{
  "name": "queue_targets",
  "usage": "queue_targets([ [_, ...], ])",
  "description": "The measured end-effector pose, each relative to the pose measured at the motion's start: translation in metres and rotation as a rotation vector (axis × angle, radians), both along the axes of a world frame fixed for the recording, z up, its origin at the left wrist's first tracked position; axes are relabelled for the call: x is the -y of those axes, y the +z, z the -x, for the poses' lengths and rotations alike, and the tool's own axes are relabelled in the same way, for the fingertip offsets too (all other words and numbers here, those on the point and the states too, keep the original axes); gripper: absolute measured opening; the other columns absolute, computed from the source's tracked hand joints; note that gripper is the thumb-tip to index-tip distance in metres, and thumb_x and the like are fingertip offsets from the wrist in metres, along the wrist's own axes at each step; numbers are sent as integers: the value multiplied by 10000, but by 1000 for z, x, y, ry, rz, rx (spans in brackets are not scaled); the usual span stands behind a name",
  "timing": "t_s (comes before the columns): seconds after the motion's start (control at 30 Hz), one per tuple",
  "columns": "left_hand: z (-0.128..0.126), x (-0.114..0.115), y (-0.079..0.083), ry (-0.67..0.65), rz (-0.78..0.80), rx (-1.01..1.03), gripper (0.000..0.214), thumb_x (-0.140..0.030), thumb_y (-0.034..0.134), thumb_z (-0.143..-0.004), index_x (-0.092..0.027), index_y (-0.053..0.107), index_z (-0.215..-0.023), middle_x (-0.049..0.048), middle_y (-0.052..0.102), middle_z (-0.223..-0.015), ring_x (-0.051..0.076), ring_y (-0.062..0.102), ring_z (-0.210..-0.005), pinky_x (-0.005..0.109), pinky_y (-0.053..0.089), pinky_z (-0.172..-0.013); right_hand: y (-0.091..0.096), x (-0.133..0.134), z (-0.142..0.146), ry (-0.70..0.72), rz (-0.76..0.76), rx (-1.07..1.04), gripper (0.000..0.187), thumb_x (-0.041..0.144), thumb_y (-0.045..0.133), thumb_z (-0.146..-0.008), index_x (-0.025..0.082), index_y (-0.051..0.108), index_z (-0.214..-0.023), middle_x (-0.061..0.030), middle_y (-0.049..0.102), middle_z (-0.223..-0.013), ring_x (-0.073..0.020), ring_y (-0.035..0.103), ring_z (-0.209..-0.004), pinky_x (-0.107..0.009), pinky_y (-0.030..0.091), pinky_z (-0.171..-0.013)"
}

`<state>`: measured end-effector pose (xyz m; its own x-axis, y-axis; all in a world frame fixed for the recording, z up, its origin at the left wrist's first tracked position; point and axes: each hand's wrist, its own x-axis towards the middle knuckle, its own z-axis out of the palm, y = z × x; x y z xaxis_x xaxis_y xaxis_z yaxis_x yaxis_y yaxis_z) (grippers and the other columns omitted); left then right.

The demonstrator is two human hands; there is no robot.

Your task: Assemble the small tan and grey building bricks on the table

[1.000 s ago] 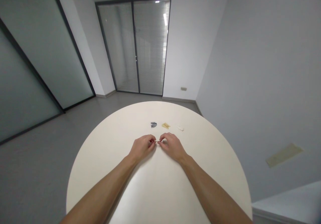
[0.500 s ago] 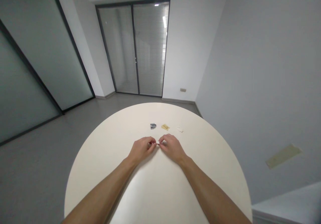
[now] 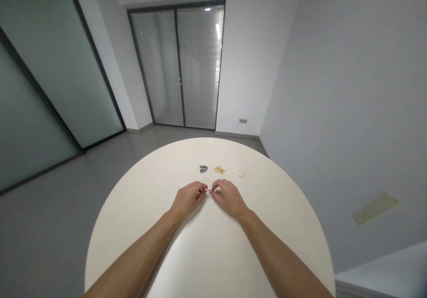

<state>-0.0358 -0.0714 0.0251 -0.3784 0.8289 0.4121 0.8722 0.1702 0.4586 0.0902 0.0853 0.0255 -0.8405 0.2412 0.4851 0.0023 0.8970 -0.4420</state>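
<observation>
Above the middle of the white round table [image 3: 207,253], my left hand [image 3: 188,197] and my right hand [image 3: 228,196] meet fingertip to fingertip. Between them shows a small thin white piece [image 3: 208,190], pinched by the fingers of both; most of it is hidden, and its kind is too small to make out. Just beyond my fingers lies a little group of grey metallic-looking pieces [image 3: 203,169]. To its right are several flat yellowish pieces [image 3: 219,170], and past my right hand are small white pieces [image 3: 239,173], faint against the tabletop.
The table's curved far edge [image 3: 205,138] lies beyond the small pieces. A glass door with blinds [image 3: 200,66] stands behind it. The right wall [image 3: 333,111] carries a strip of tape [image 3: 376,208], and frosted glass panels [image 3: 60,66] stand at the left.
My fingertips have shifted slightly, and more of the white piece shows between them. The pieces on the table have stayed put.
</observation>
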Motion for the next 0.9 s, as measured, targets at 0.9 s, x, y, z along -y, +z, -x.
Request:
queue_targets([
  [0.9, -4, 0, 4, 17, -13, 79, 162, -249, 528, -905, -247, 649, -1013, -2, 708, -962, 143, 658, -858, 230, 499, -719, 3, 1, -2, 35, -2, -36, 86, 163, 686, -841, 221, 635, -878, -20, 679, -887, -194, 609, -890, -334, 437, -827],
])
